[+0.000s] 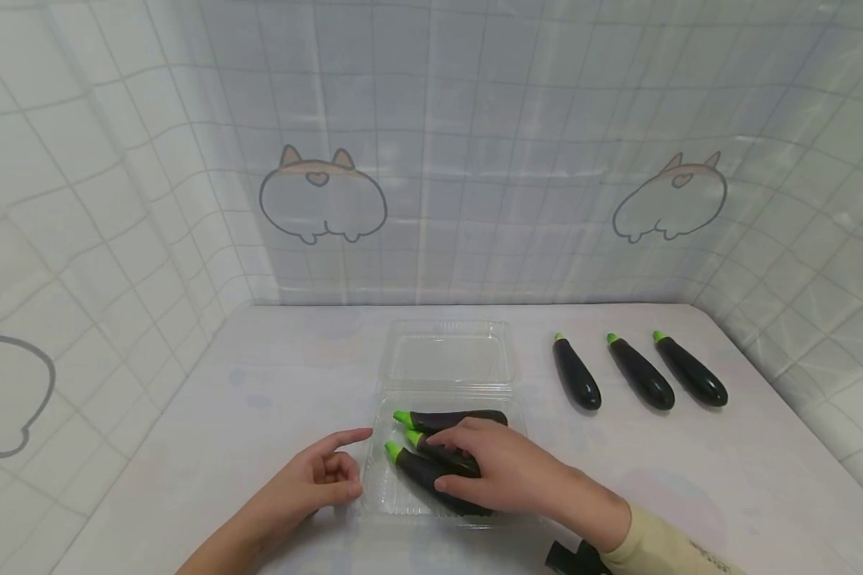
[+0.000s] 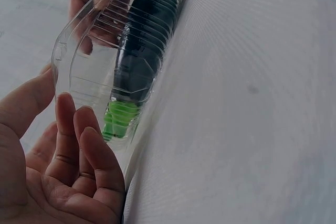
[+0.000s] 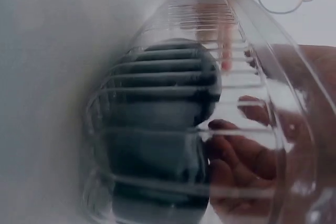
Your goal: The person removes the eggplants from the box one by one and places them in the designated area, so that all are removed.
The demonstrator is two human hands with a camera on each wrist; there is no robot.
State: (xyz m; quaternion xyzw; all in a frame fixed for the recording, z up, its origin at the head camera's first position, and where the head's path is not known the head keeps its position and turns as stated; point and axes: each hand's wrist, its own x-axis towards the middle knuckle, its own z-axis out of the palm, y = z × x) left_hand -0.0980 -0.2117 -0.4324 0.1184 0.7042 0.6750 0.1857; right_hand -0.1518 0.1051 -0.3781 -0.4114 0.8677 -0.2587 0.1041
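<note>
Container, clear plastic, is sitting at the lower middle of your head view, its lid lying open behind it. Inside, three dark fruits are resting with green stem ends toward the left: the back eggplant is lying nearly crosswise, while the middle eggplant and front eggplant are slanting down to the right. Three loose eggplants are lying on the counter at the right of the frame, well apart from the container.

Your right hand is reaching over the container from the lower right, its bent fingers lying over the middle eggplant, its thumb over the front one; you cannot tell whether they are pinching. Your left hand is standing at the container's left edge, index finger extending straight, the remaining fingers curling loosely.
</note>
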